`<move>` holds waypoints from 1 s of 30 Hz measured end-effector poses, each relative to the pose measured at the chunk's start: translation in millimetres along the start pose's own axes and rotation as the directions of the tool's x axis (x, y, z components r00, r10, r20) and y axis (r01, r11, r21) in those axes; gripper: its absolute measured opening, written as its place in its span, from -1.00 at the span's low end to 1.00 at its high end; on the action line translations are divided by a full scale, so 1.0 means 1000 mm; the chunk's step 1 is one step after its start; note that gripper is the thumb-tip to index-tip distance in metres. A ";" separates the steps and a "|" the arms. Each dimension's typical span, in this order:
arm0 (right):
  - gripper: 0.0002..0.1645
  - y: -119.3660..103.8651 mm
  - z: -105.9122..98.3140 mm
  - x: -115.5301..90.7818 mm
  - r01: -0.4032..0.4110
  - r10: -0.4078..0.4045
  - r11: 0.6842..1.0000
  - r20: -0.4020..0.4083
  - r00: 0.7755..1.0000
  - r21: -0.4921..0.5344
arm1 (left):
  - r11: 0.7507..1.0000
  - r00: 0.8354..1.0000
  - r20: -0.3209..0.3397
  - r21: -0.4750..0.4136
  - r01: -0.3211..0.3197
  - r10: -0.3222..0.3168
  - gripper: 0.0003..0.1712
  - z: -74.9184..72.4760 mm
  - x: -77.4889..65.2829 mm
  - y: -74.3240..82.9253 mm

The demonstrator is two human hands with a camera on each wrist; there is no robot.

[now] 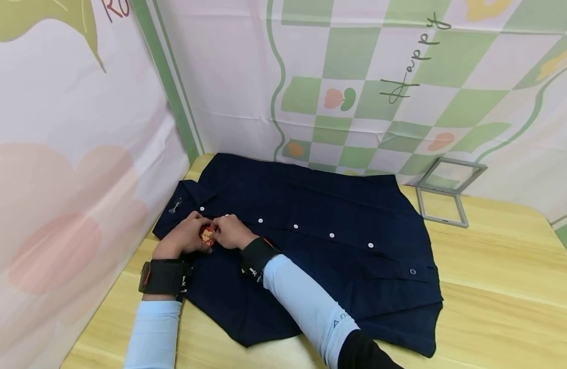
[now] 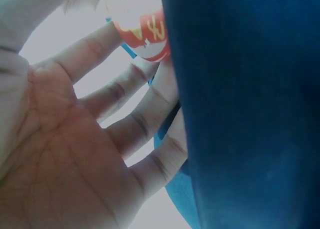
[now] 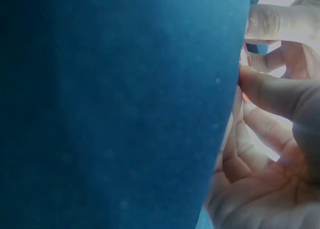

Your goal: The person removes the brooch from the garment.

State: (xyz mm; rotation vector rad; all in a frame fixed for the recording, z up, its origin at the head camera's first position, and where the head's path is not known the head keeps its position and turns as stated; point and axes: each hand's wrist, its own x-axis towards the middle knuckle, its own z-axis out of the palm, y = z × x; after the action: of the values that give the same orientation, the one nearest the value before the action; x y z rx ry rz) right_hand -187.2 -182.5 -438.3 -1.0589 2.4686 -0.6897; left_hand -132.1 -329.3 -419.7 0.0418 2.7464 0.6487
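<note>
A navy button-up shirt (image 1: 311, 205) lies spread on the table with its collar (image 1: 184, 197) at the left end. Over its chest, just below the collar, both hands hold a round red badge (image 1: 207, 235) with a yellowish figure on it. My left hand (image 1: 186, 237) grips the badge from the left side. From the right, my right hand (image 1: 233, 232) pinches its edge between thumb and fingers. In the left wrist view the badge's red face (image 2: 152, 31) shows beside dark blue cloth, which covers the fingertips. The badge's back is hidden.
White buttons (image 1: 296, 226) run along the shirt front. A grey hinged frame (image 1: 442, 206) stands open on the wooden table (image 1: 505, 266) at the back right. Patterned cloth walls (image 1: 228, 77) rise behind the table and along its left side.
</note>
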 end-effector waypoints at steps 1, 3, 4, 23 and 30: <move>-0.78 0.000 0.000 0.000 0.001 -0.001 1.000 0.001 1.000 0.001 | 1.000 1.000 0.001 0.000 -0.001 0.001 -0.18 0.000 0.000 0.000; -0.78 0.001 -0.001 -0.001 -0.001 0.001 1.000 -0.002 1.000 0.004 | 1.000 1.000 -0.001 -0.003 0.003 -0.003 -0.17 0.000 0.000 0.001; -0.78 0.001 -0.001 -0.001 -0.003 0.003 1.000 -0.002 1.000 0.003 | 1.000 1.000 -0.003 -0.005 0.005 -0.005 -0.17 0.000 0.000 0.001; -0.72 0.008 0.002 -0.008 -0.037 0.035 0.998 0.045 0.998 0.049 | 0.999 1.000 -0.002 -0.029 0.019 -0.019 -0.20 0.002 -0.004 0.001; -0.72 0.008 0.000 -0.011 -0.061 0.057 0.995 0.052 0.997 0.074 | 0.999 1.000 -0.004 -0.031 0.019 -0.019 -0.19 0.001 -0.005 0.003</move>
State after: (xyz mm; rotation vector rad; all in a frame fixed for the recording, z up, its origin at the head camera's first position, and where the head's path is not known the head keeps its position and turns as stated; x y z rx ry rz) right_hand -184.8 -169.7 -441.7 -0.9595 2.4012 -0.7233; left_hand -126.9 -326.5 -417.7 0.0078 2.7366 0.6863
